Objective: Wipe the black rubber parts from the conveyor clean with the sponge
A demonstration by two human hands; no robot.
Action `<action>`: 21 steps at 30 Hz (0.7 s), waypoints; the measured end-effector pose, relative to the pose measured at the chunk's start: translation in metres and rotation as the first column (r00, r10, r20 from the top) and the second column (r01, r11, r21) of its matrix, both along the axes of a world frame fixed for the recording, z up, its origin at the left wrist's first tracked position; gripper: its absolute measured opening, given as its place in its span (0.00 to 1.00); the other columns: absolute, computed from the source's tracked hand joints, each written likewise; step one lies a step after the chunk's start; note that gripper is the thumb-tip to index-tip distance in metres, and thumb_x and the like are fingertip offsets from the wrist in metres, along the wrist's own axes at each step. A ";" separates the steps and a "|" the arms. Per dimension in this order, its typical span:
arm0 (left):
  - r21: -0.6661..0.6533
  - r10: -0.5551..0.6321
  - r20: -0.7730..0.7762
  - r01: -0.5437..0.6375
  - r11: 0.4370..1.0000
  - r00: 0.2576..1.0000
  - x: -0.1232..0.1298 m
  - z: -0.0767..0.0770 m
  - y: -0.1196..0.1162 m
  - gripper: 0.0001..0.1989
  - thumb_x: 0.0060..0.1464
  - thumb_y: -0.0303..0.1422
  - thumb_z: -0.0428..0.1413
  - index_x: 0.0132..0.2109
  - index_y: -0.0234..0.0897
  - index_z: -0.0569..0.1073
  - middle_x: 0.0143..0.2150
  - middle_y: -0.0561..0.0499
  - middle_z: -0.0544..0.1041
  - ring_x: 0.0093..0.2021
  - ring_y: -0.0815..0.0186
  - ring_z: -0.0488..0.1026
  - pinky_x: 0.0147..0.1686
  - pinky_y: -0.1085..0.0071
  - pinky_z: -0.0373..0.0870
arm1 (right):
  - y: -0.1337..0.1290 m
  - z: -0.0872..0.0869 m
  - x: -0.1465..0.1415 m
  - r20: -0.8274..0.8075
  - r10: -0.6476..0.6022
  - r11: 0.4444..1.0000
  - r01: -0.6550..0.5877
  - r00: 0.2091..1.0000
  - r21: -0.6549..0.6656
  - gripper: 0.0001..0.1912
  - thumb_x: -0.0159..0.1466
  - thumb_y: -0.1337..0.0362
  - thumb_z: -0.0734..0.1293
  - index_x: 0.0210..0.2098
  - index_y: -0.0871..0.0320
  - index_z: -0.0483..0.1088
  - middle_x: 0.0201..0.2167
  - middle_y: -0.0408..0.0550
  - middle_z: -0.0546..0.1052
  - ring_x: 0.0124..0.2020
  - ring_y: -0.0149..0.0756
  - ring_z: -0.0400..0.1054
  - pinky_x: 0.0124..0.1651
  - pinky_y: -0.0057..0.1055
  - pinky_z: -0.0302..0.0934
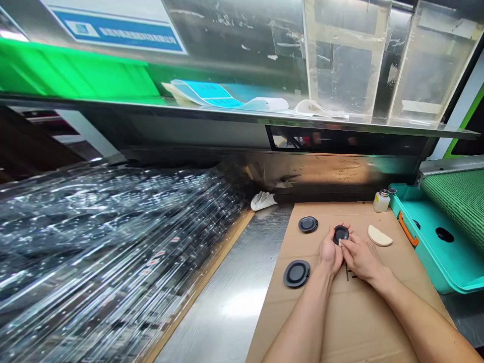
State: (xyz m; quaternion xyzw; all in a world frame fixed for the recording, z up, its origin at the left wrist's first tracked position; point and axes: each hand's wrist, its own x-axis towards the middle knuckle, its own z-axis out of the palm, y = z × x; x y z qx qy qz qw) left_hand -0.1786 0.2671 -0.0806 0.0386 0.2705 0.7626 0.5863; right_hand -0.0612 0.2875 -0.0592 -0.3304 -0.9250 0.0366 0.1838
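My left hand (330,253) is closed around a round black plastic disc (341,233), holding it over the cardboard sheet (321,322). Against the disc's near edge, my right hand (360,256) pinches a small whitish piece (341,242), too small to name. On the cardboard to the left lie a similar black disc (308,224) and a larger one nearer me (297,274), each with a raised rim and a small tab. A cream half-round pad (380,236) lies to the right of my hands.
A white bottle (381,200) with a metal top stands at the cardboard's far right corner. Beside it, a teal bin (416,222) with an orange handle holds black discs. Stacked clear plastic trays (132,252) fill the left, and a metal shelf (234,115) crosses above. A green conveyor belt (457,196) is at right.
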 end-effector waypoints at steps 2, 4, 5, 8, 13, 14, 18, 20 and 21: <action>0.018 -0.010 -0.001 0.010 1.000 1.000 0.002 -0.002 0.000 0.14 0.66 0.36 0.48 0.44 0.33 0.75 0.45 0.40 0.80 0.46 0.59 0.78 0.53 0.58 0.73 | 0.001 -0.003 -0.002 -0.046 -0.062 0.998 0.061 0.997 -0.020 0.13 0.71 0.63 0.59 0.43 0.52 0.75 0.39 0.47 0.73 0.38 0.35 0.67 0.37 0.29 0.53; 0.041 -0.013 -0.004 0.014 0.999 1.000 0.005 -0.003 0.001 0.14 0.67 0.35 0.47 0.45 0.33 0.75 0.45 0.41 0.80 0.47 0.59 0.78 0.55 0.59 0.72 | 0.003 -0.006 -0.005 -0.091 -0.138 0.990 0.134 0.986 -0.046 0.12 0.70 0.64 0.59 0.41 0.53 0.75 0.37 0.47 0.73 0.37 0.35 0.67 0.37 0.29 0.54; 0.045 -0.013 -0.008 0.014 0.999 1.000 0.006 -0.004 0.001 0.14 0.67 0.35 0.47 0.46 0.33 0.75 0.45 0.41 0.80 0.48 0.59 0.78 0.56 0.59 0.71 | 0.003 -0.007 -0.006 -0.120 -0.146 0.988 0.139 0.982 -0.066 0.11 0.70 0.64 0.60 0.41 0.54 0.75 0.38 0.47 0.74 0.38 0.35 0.67 0.38 0.29 0.55; 0.044 -0.011 -0.015 0.011 0.999 1.000 0.007 -0.004 0.001 0.15 0.67 0.36 0.48 0.48 0.34 0.76 0.48 0.41 0.80 0.50 0.59 0.77 0.56 0.59 0.71 | 0.001 -0.007 -0.012 -0.217 -0.032 0.994 0.009 0.976 -0.109 0.10 0.68 0.67 0.60 0.42 0.55 0.74 0.41 0.48 0.75 0.41 0.35 0.68 0.41 0.28 0.58; 0.070 -0.033 0.043 0.030 0.997 0.999 0.005 -0.003 0.000 0.16 0.67 0.35 0.46 0.47 0.33 0.77 0.48 0.40 0.80 0.51 0.57 0.77 0.57 0.57 0.71 | 0.003 -0.004 -0.011 -0.237 -0.014 0.998 0.000 0.971 -0.060 0.10 0.68 0.67 0.60 0.41 0.54 0.73 0.41 0.48 0.75 0.44 0.37 0.67 0.47 0.31 0.60; 0.075 -0.039 0.051 0.035 0.997 0.998 0.006 -0.003 0.000 0.16 0.67 0.35 0.46 0.45 0.32 0.77 0.47 0.39 0.80 0.51 0.57 0.77 0.57 0.58 0.71 | 0.005 -0.004 -0.009 -0.225 -0.018 0.999 0.007 0.974 -0.046 0.10 0.68 0.68 0.60 0.41 0.54 0.73 0.41 0.48 0.75 0.44 0.38 0.67 0.47 0.32 0.59; 0.058 -0.097 0.058 0.093 0.994 0.994 0.010 -0.003 0.001 0.16 0.67 0.35 0.47 0.43 0.31 0.78 0.46 0.39 0.80 0.52 0.58 0.77 0.59 0.59 0.70 | 0.014 -0.005 -0.005 -0.220 0.092 0.996 -0.090 0.971 0.017 0.10 0.68 0.69 0.60 0.40 0.55 0.72 0.41 0.48 0.75 0.44 0.37 0.66 0.48 0.31 0.58; 0.056 -0.112 0.062 0.109 0.992 0.992 0.012 -0.003 0.001 0.15 0.66 0.32 0.48 0.43 0.31 0.78 0.44 0.41 0.80 0.51 0.59 0.77 0.59 0.62 0.70 | 0.018 -0.006 -0.006 -0.232 0.048 0.998 -0.037 0.971 0.053 0.10 0.70 0.68 0.59 0.40 0.56 0.72 0.41 0.49 0.75 0.44 0.38 0.65 0.48 0.32 0.57; 0.059 -0.112 0.063 0.108 0.992 0.992 0.012 -0.002 0.001 0.14 0.66 0.31 0.48 0.43 0.31 0.78 0.42 0.41 0.81 0.50 0.60 0.77 0.58 0.63 0.70 | 0.019 -0.006 -0.007 -0.228 0.005 0.998 0.011 0.974 0.068 0.10 0.70 0.68 0.58 0.41 0.56 0.72 0.40 0.49 0.75 0.44 0.39 0.65 0.47 0.32 0.57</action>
